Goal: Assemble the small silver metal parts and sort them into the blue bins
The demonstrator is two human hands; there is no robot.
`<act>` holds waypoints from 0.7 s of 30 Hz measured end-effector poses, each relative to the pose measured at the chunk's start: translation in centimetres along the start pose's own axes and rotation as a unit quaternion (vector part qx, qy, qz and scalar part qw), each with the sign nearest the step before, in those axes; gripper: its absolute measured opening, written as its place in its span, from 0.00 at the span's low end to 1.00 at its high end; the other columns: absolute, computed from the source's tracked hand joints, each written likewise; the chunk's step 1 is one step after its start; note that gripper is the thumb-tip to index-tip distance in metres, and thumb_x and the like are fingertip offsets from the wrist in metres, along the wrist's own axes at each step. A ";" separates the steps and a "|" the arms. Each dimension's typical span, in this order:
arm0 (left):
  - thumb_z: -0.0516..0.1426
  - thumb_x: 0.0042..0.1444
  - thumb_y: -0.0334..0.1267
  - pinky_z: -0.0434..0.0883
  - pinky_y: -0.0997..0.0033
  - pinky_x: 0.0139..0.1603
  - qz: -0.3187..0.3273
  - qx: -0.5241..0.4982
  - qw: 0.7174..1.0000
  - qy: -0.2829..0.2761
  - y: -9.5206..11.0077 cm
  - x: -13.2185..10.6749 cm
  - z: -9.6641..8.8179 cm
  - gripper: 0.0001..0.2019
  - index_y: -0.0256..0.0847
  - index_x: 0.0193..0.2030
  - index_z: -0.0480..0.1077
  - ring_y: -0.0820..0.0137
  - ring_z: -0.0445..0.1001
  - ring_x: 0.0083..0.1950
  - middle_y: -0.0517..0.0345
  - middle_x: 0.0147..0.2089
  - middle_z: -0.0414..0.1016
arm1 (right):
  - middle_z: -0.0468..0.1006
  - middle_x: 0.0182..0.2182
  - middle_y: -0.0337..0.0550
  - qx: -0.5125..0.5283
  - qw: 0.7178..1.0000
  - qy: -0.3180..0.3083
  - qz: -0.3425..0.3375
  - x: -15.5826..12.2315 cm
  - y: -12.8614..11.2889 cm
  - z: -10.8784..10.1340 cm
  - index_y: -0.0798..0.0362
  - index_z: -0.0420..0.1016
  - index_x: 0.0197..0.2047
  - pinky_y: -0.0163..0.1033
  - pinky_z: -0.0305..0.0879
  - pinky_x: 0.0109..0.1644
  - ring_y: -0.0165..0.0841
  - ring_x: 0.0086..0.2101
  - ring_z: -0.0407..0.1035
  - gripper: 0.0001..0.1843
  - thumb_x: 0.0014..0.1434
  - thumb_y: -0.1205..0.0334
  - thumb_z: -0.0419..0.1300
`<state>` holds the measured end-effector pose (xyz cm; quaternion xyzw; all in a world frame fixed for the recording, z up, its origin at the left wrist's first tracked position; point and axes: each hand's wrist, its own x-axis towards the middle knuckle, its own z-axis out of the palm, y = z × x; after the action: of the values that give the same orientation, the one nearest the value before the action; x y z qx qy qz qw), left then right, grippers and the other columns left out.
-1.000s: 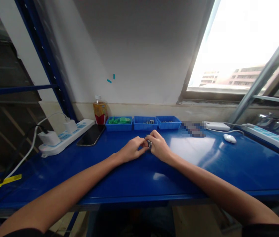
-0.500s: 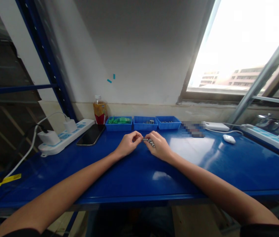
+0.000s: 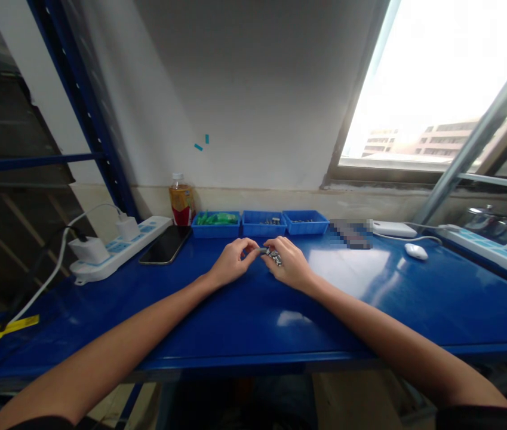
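Both hands rest on the blue table, close together just in front of three small blue bins. My right hand is closed on a cluster of small grey metal parts. My left hand pinches the left end of that same cluster with fingertips and thumb. The left bin holds green pieces. The middle bin and the right bin hold small metal parts.
A drink bottle stands left of the bins. A black phone and a white power strip with chargers lie further left. At right are a white mouse, a white box and another power strip.
Both hands have shifted slightly toward the bins, and the left hand's fingers opened from a tight clasp to a pinch on the metal parts. Since half a second ago, almost nothing moved.
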<state>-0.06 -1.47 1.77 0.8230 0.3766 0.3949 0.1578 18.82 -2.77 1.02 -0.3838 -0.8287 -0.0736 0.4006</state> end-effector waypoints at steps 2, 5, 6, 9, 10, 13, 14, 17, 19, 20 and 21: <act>0.51 0.60 0.45 0.66 0.71 0.36 0.000 0.002 1.000 -0.008 -0.1 0.0 0.0 0.14 0.38 0.37 0.71 0.69 0.71 0.36 0.56 0.35 0.75 | 0.72 0.34 0.45 -0.002 1.000 -0.001 -0.003 0.0 -0.1 -0.1 0.51 0.68 0.42 0.40 0.65 0.42 0.36 0.36 0.67 0.07 0.60 0.60 0.56; 0.50 0.61 0.43 0.66 0.70 0.37 0.003 -0.001 1.000 -0.026 -0.3 0.0 -0.1 0.14 0.38 0.33 0.71 0.69 0.70 0.35 0.56 0.34 0.75 | 0.72 0.34 0.45 0.001 1.000 -0.005 -0.009 0.0 -0.2 -0.2 0.51 0.68 0.39 0.40 0.65 0.42 0.35 0.36 0.67 0.05 0.61 0.61 0.54; 0.49 0.61 0.43 0.66 0.70 0.38 0.004 -0.005 0.999 -0.031 -0.3 0.0 -0.1 0.14 0.38 0.33 0.70 0.69 0.70 0.35 0.56 0.33 0.75 | 0.72 0.34 0.45 0.003 1.000 -0.005 -0.010 0.0 -0.2 -0.2 0.51 0.68 0.39 0.40 0.65 0.42 0.35 0.37 0.67 0.04 0.61 0.61 0.55; 0.49 0.61 0.43 0.66 0.70 0.38 0.008 -0.011 1.000 -0.027 -0.3 -0.1 -0.1 0.13 0.39 0.37 0.70 0.69 0.71 0.37 0.56 0.35 0.75 | 0.72 0.34 0.45 0.009 1.000 0.003 -0.009 0.0 -0.3 -0.2 0.51 0.69 0.38 0.40 0.66 0.42 0.35 0.37 0.68 0.04 0.61 0.62 0.55; 0.50 0.60 0.43 0.67 0.70 0.38 0.012 -0.010 1.000 -0.020 -0.3 -0.2 -0.1 0.12 0.39 0.40 0.70 0.69 0.71 0.37 0.56 0.36 0.75 | 0.73 0.34 0.45 0.012 1.000 0.006 -0.009 0.0 -0.3 -0.2 0.51 0.69 0.37 0.40 0.66 0.42 0.35 0.37 0.68 0.04 0.61 0.62 0.54; 0.54 0.58 0.42 0.68 0.70 0.38 0.035 0.004 0.999 -0.009 -0.2 -0.3 0.0 0.12 0.40 0.46 0.68 0.69 0.71 0.39 0.56 0.37 0.74 | 0.73 0.33 0.45 0.021 1.000 0.012 -0.007 0.1 -0.3 -0.1 0.51 0.69 0.35 0.40 0.66 0.42 0.35 0.36 0.68 0.06 0.62 0.61 0.53; 0.54 0.57 0.42 0.68 0.70 0.38 0.043 0.010 0.999 -0.011 -0.2 -0.3 0.0 0.12 0.40 0.46 0.68 0.68 0.71 0.39 0.56 0.37 0.73 | 0.73 0.33 0.45 0.023 1.000 0.011 -0.007 0.1 -0.3 -0.1 0.51 0.69 0.35 0.40 0.66 0.41 0.35 0.36 0.68 0.07 0.62 0.61 0.53; 0.53 0.59 0.42 0.68 0.70 0.38 0.050 0.027 0.998 -0.017 -0.1 -0.3 0.0 0.10 0.40 0.43 0.69 0.68 0.71 0.39 0.55 0.37 0.73 | 0.73 0.33 0.45 0.022 1.000 0.004 -0.006 0.1 -0.2 0.0 0.52 0.69 0.34 0.40 0.66 0.42 0.35 0.36 0.68 0.08 0.63 0.61 0.52; 0.52 0.60 0.43 0.68 0.70 0.39 0.050 0.034 0.998 -0.019 0.0 -0.3 0.0 0.11 0.39 0.42 0.69 0.68 0.70 0.38 0.55 0.37 0.73 | 0.73 0.32 0.45 0.019 1.000 0.001 -0.005 0.1 -0.1 0.0 0.52 0.69 0.34 0.40 0.66 0.42 0.35 0.36 0.68 0.08 0.63 0.61 0.52; 0.52 0.61 0.44 0.68 0.69 0.40 0.050 0.036 0.998 -0.018 0.0 -0.3 0.0 0.11 0.39 0.42 0.70 0.68 0.70 0.38 0.55 0.37 0.73 | 0.73 0.32 0.45 0.018 1.000 0.001 -0.005 0.1 -0.1 0.0 0.51 0.69 0.35 0.40 0.65 0.42 0.35 0.36 0.68 0.07 0.62 0.61 0.52; 0.51 0.61 0.44 0.68 0.69 0.40 0.049 0.038 0.998 -0.017 0.0 -0.3 0.0 0.12 0.39 0.41 0.70 0.68 0.70 0.38 0.55 0.37 0.73 | 0.72 0.33 0.45 0.016 1.000 0.002 -0.005 0.1 -0.1 -0.1 0.51 0.70 0.36 0.40 0.65 0.42 0.35 0.36 0.68 0.06 0.62 0.60 0.53</act>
<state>-0.20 -1.70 1.60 0.8524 0.3476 0.3738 0.1130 18.72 -2.84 1.18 -0.3732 -0.8307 -0.0627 0.4082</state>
